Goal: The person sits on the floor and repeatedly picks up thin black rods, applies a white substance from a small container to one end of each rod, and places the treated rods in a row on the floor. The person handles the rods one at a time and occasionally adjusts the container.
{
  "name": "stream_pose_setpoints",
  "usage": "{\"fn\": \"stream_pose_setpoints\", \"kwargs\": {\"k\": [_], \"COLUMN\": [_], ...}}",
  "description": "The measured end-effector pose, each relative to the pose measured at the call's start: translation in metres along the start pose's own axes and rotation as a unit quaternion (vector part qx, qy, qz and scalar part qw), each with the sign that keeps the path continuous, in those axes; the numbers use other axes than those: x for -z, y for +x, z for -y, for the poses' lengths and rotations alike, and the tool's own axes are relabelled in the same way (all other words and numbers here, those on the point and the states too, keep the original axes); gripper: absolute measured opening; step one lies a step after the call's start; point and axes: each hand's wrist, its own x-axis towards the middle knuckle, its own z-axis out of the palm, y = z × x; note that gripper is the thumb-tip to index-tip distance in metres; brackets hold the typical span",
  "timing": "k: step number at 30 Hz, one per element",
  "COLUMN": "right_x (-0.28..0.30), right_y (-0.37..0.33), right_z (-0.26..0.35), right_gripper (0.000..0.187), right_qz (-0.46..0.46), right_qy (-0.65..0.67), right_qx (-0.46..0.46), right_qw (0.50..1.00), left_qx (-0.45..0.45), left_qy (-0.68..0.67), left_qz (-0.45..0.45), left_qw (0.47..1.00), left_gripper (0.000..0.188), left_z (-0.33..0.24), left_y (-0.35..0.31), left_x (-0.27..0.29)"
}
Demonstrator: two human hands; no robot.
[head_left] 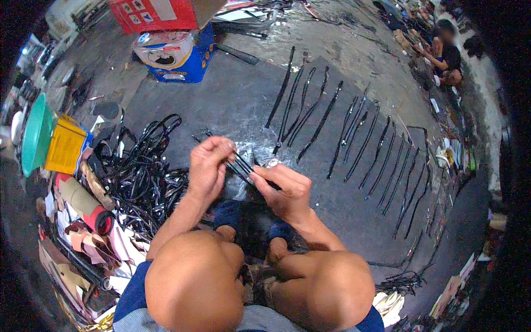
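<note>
Between my two hands run thin, glossy black strips, side by side and slanting down to the right. My left hand pinches their upper part, and their tips stick out beyond its fingers. Lower down, my right hand grips them between thumb and fingers; its curled fingers hide part of them. A large tangle of similar black strips lies on the floor left of my left hand. To the right, more black strips are laid out in a slanting row on a dark sheet.
A blue tin with a red box on top stands at the far left. Nearer are a yellow tin, a green bowl and a cardboard roll among scraps. Another person sits at the far right.
</note>
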Motion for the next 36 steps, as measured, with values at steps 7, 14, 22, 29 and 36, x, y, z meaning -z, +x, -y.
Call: {"fn": "stream_pose_setpoints", "kwargs": {"k": [7, 14, 22, 29, 36], "right_x": [0.022, 0.058, 0.078, 0.066, 0.077], "right_y": [-0.030, -0.116, -0.185, -0.220, -0.217], "right_z": [-0.003, -0.023, -0.028, -0.059, -0.068], "right_gripper": [0.014, 0.015, 0.015, 0.023, 0.045], "right_qz": [0.033, 0.069, 0.083, 0.131, 0.202], "right_qy": [0.005, -0.051, 0.035, 0.077, -0.102], "right_qx": [-0.091, -0.128, -0.312, -0.446, -0.463], "right_qw": [0.995, 0.988, 0.946, 0.882, 0.857], "left_qx": [-0.030, 0.020, 0.105, -0.181, -0.260], "left_qy": [-0.025, 0.027, 0.279, 0.625, 0.745], "left_qz": [-0.116, -0.238, -0.313, -0.278, 0.201], "left_qw": [0.992, 0.971, 0.902, 0.707, 0.580], "left_gripper": [0.004, 0.010, 0.013, 0.024, 0.028], "left_z": [-0.037, -0.011, 0.060, 0.122, 0.165], "left_y": [0.053, 0.120, 0.150, 0.164, 0.189], "left_x": [0.056, 0.159, 0.179, 0.121, 0.034]}}
